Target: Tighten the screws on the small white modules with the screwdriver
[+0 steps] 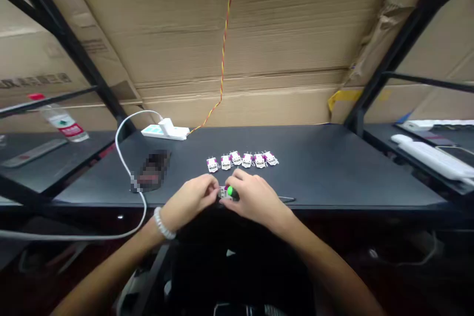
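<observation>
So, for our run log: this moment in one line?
left hand: grips white module | right hand: grips its green button | ahead: six white-and-purple modules

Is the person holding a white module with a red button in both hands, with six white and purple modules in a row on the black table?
No, the button is green, not red, as the head view shows. The left hand and right hand hold the white module; six white and purple modules sit on the black table.
</observation>
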Available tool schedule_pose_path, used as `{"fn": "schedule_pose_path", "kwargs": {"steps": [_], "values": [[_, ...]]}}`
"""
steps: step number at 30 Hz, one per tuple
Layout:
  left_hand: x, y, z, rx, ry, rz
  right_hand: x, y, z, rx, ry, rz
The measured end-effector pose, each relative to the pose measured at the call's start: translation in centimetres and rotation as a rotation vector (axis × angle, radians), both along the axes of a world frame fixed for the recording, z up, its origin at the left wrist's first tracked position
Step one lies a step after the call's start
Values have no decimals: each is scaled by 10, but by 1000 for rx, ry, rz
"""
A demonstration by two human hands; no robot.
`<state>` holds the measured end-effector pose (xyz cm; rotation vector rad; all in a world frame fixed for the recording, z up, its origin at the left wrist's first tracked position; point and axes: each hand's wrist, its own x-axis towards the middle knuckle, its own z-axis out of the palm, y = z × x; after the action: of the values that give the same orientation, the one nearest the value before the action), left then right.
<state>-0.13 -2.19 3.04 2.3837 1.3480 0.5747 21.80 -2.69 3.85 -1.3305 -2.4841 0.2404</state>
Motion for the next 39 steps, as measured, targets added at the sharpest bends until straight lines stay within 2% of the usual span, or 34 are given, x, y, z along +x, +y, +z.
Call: {"fn": "schedule_pose_path", "kwargs": {"steps": [5, 8, 14, 18, 21, 28, 39], "values": [[0, -7, -11, 168, -158, 58, 2, -1, 1, 86, 19, -13], [-1, -9, -12, 286, -209, 40, 3, -3, 1, 148, 46, -7], [3, -8, -9, 468, -144, -15, 3, -6, -3, 253, 103, 11], [8, -4, -18, 628, -117, 9, 3, -6, -8, 336, 136, 30], [11, 0, -24, 683, -68, 30, 3, -6, -11, 390, 126, 30], [21, 0, -22, 675, 9, 84, -1, -6, -14, 457, 101, 24], [35, -16, -3, 381, -121, 291, -7, -8, -16, 545, 107, 27]]}}
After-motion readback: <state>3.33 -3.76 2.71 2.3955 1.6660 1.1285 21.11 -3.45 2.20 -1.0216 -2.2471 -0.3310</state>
